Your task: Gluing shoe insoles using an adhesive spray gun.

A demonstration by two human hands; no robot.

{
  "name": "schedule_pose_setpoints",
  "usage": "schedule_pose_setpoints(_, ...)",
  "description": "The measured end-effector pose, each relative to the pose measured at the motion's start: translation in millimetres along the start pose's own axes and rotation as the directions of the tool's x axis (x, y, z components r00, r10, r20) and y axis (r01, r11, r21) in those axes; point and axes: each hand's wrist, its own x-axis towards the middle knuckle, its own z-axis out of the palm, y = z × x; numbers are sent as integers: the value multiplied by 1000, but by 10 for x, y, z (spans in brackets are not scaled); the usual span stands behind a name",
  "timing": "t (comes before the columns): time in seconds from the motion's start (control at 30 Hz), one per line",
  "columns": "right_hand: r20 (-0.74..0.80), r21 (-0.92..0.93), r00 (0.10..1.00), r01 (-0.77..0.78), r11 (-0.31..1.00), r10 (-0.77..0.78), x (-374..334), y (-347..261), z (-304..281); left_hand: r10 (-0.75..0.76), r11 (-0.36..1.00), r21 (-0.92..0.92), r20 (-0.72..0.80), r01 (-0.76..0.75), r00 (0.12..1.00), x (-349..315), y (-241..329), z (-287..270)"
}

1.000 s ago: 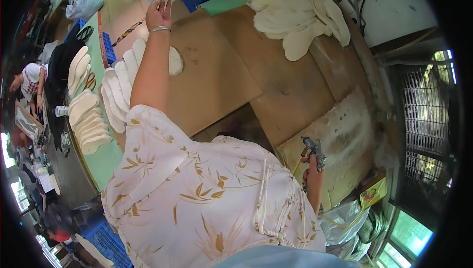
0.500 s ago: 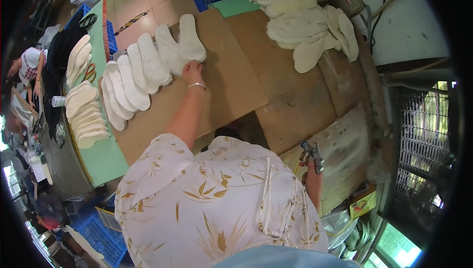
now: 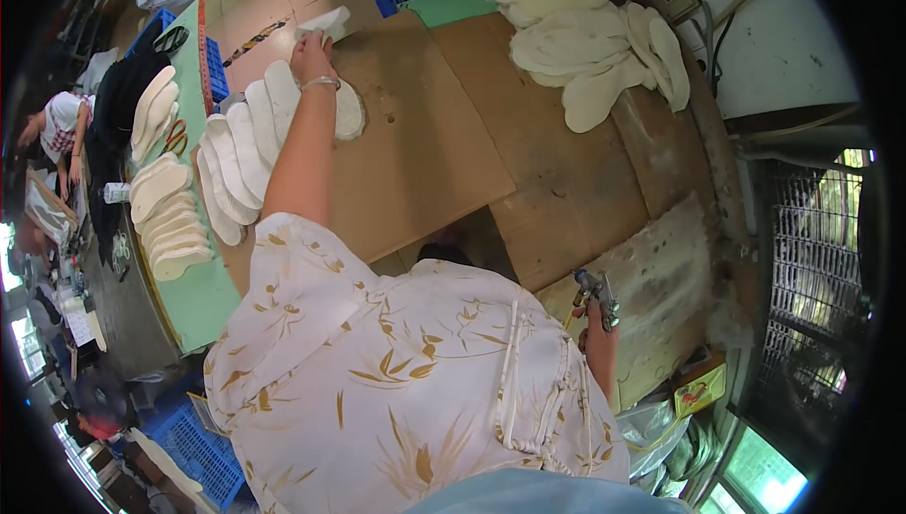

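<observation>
My left hand (image 3: 312,57) reaches to the far end of a row of white insoles, its fingers closed on one insole (image 3: 325,22) that is tilted up. Under and beside my wrist, another insole (image 3: 349,114) shows partly behind the forearm. More insoles (image 3: 243,151) overlap in a row to the left on brown cardboard (image 3: 415,127). At the lower right my right hand (image 3: 598,330) grips a metal spray gun (image 3: 598,297) above a stained board.
A pile of cream insoles (image 3: 576,42) lies at the far right. On the green table (image 3: 203,302) at left are stacked insoles (image 3: 170,221) and orange-handled scissors (image 3: 176,137). A person (image 3: 68,132) works at the far left. A barred window (image 3: 816,269) is at right.
My left hand has moved away and to the left, and an insole there now tilts up in its fingers. My right hand with the spray gun has hardly moved.
</observation>
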Motion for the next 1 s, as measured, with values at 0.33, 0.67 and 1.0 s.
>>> schedule_pose_setpoints(0.33,-21,40,999,38,998,-37,-47,26,-18,-282,938,109,-310,328,908,-1031,-1030,-837)
schedule_pose_setpoints(0.67,-48,-13,995,-90,996,89,-24,245,-160,-454,861,110,-274,497,848,-1404,-929,-605)
schedule_pose_setpoints(1.0,-166,107,985,-34,994,52,-88,455,-147,-796,557,698,294,450,529,-2572,-1999,964)
